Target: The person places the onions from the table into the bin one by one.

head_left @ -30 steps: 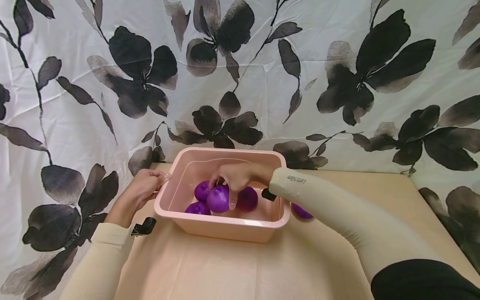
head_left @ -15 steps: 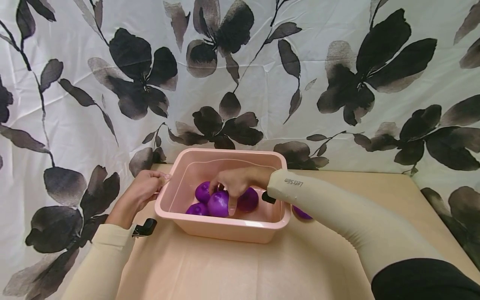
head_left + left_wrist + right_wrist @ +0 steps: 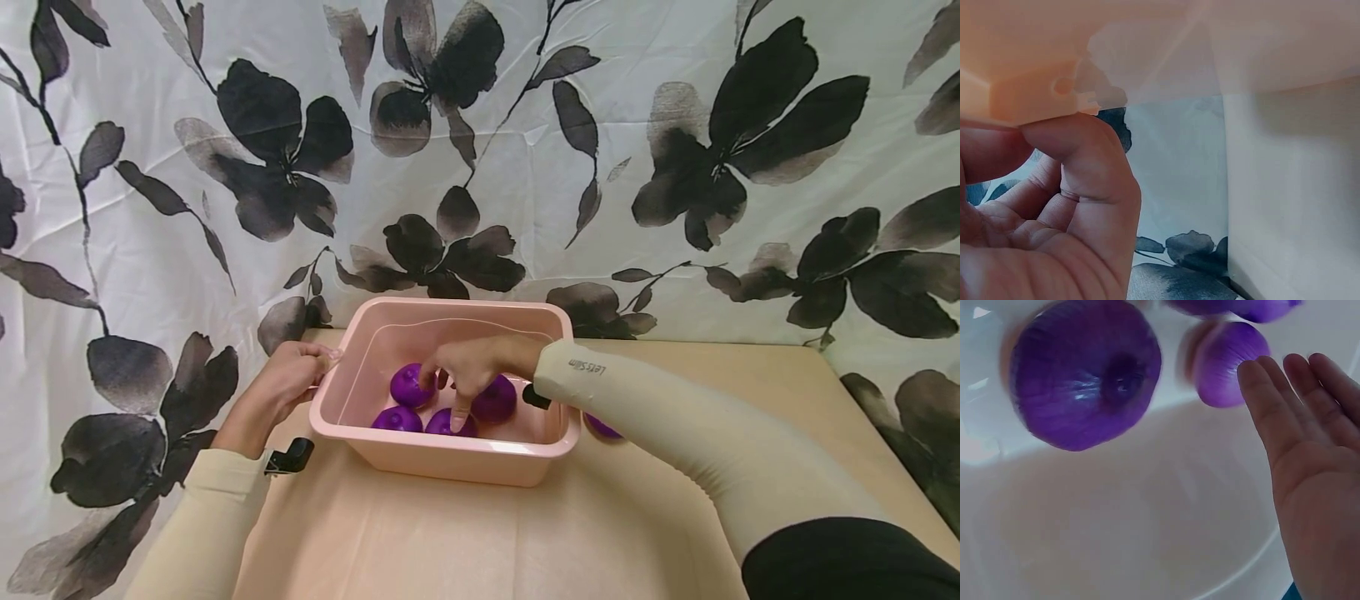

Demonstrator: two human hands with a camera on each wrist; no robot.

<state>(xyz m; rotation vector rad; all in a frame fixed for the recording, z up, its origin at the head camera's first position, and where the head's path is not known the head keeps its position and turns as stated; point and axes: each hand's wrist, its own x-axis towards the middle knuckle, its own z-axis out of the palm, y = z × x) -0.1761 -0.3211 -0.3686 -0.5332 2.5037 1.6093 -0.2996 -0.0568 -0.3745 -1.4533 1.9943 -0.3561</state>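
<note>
A pink plastic basin (image 3: 457,462) holds several purple onions. My left hand (image 3: 288,375) pinches its left rim between thumb and fingers; the left wrist view shows the fingertips against the basin's edge from below. My right hand (image 3: 472,367) is inside the basin, fingers pointing down and holding nothing. Below its thumb lies an onion (image 3: 446,423). Another onion (image 3: 408,386) sits by the fingertips, and a third onion (image 3: 495,402) is partly hidden behind the hand. In the right wrist view the fingers are straight, close to a small-looking onion (image 3: 1229,365).
One more onion (image 3: 602,427) lies on the tan table (image 3: 450,542) outside the basin, to its right, partly covered by my right sleeve (image 3: 675,433). A white cloth with dark flowers (image 3: 525,167) hangs behind the table.
My right hand has lowered the onion it was gripping onto the basin floor and let it go. The left hand keeps its place on the rim.
</note>
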